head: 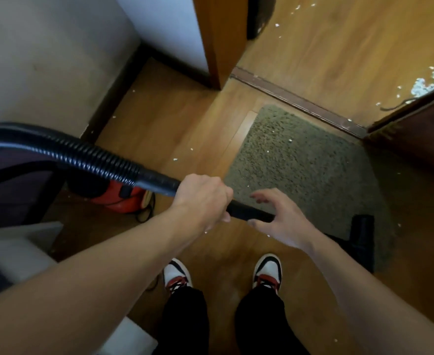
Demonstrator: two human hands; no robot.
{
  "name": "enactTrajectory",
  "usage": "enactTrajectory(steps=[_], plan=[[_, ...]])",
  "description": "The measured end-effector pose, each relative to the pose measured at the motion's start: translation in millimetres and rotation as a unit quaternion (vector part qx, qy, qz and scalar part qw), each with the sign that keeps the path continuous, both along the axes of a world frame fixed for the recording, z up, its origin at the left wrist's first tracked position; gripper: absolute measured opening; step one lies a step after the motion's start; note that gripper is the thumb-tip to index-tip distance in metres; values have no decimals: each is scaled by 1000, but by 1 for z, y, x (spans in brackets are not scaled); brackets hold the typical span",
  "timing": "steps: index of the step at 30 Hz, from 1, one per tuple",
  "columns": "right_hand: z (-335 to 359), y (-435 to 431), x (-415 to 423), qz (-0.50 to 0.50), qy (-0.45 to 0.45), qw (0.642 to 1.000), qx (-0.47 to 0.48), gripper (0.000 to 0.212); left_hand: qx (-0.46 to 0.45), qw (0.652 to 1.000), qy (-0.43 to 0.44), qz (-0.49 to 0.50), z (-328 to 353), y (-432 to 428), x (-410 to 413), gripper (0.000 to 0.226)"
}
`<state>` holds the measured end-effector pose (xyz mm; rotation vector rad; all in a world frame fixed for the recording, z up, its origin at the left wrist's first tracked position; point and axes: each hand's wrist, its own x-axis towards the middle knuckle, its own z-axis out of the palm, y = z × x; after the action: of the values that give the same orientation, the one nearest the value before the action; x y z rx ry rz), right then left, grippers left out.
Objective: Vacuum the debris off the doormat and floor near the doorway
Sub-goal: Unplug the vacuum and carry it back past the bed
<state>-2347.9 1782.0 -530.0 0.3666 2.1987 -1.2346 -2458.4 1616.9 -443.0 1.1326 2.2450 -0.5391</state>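
My left hand (202, 198) grips the black vacuum tube (251, 213) where the ribbed hose (90, 157) joins it. My right hand (281, 219) hovers open over the tube, fingers spread, thumb near its underside. The tube runs right and down behind my right forearm to the black floor nozzle (361, 237), which sits at the near right part of the grey-green doormat (300, 165). White debris flecks (175, 159) dot the wood floor and the mat. A bigger white debris pile (431, 82) lies past the doorway threshold (295, 101).
The red vacuum body (118, 198) stands on the floor to my left, below the hose, with a cord beside it. A wall with dark skirting is at left, a wooden door frame (221, 39) ahead, a dark door (415, 134) at right. My shoes (267, 272) stand just behind the mat.
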Motion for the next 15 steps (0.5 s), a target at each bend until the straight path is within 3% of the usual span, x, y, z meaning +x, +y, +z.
enactTrajectory(steps=[2,5,7,11,15], plan=[[1,-13,-18,62,25,995,-80,52,12,1000,11,-2,-1,-4,1,35],[-3,-33,-37,64,36,979,-193,29,18,999,36,9,-6,-15,5,38],[-12,-43,-41,58,54,971,-225,24,35,997,66,11,-9,-28,7,36],[-30,-53,-42,36,87,967,-235,38,162,980,103,49,-12,-70,21,55],[-39,-56,-47,-9,105,957,-269,42,308,936,106,133,-8,-113,57,66]])
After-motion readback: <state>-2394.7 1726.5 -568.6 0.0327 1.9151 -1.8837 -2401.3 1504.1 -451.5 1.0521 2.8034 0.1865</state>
